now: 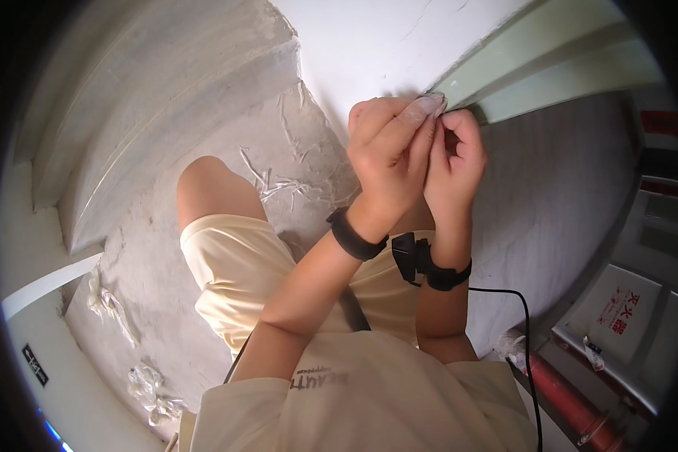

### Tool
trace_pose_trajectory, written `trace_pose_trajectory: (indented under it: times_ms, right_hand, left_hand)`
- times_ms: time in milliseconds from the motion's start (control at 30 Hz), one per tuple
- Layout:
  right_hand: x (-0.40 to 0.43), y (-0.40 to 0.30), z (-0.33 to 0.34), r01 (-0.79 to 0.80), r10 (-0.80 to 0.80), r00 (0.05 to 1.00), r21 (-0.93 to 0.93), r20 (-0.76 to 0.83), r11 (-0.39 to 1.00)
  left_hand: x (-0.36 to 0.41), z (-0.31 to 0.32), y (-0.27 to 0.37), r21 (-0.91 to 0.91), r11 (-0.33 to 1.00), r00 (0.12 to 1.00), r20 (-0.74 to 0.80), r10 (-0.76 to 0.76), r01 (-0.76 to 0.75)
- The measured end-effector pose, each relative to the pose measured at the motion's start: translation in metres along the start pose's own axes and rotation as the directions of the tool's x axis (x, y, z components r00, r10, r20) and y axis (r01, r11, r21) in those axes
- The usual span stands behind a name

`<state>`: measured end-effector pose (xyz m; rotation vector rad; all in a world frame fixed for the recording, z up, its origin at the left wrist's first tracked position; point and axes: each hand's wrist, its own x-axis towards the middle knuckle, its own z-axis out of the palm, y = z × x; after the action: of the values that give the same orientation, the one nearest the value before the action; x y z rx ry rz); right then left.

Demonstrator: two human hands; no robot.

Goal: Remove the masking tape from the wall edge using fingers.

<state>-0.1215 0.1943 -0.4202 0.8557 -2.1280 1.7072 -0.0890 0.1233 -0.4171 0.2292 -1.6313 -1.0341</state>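
Note:
My left hand (387, 135) grips a crumpled bit of clear plastic film (429, 107) between thumb and fingers. Close beside it, my right hand (457, 150) has its fingers curled and its thumb near the index finger. Its fingertips meet the edge of the film, and whether they pinch it cannot be made out. Both hands are at the lower end of a pale green frame (503, 73), where it borders a white wall (361, 45). The fingertips partly hide that corner.
Shreds of clear film (285, 183) litter the grey floor (164, 282) by my knee, with more crumpled film (150, 390) at lower left. Concrete steps (130, 113) rise at left. On the right are a red pipe (570, 390), a silver box (621, 322) bearing writing and a black cable (528, 339).

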Motion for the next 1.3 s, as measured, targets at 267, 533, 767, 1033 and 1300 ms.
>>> trace_pose_trajectory:
  times_ms: [267,533,767,1033,1300]
  right_hand:
    - [-0.0016,0.0018,-0.0003,-0.020,0.020,1.000,-0.012,-0.002,1.000]
    - [-0.0030,0.0037,-0.0033,-0.016,0.016,1.000,-0.040,0.000,0.999]
    - [-0.0015,-0.0032,-0.0064,-0.014,0.015,1.000,-0.056,0.006,0.998]
    - [-0.0018,0.0007,-0.0075,-0.013,0.014,1.000,-0.032,0.020,0.999]
    - [-0.0019,0.0010,-0.0067,-0.015,0.017,1.000,-0.056,0.024,0.998]
  left_hand:
    - [-0.0013,0.0035,-0.0024,0.009,1.000,1.000,0.013,0.019,-0.019]
    - [-0.0043,0.0038,-0.0001,-0.003,1.000,1.000,0.019,0.016,-0.016]
    - [-0.0024,0.0033,0.0043,0.005,0.999,0.999,0.019,0.045,-0.045]
    - [-0.0070,0.0062,-0.0004,-0.036,0.999,0.999,0.013,0.042,-0.041]
    - [-0.0062,0.0057,-0.0032,-0.040,0.997,0.998,0.017,0.063,-0.063]
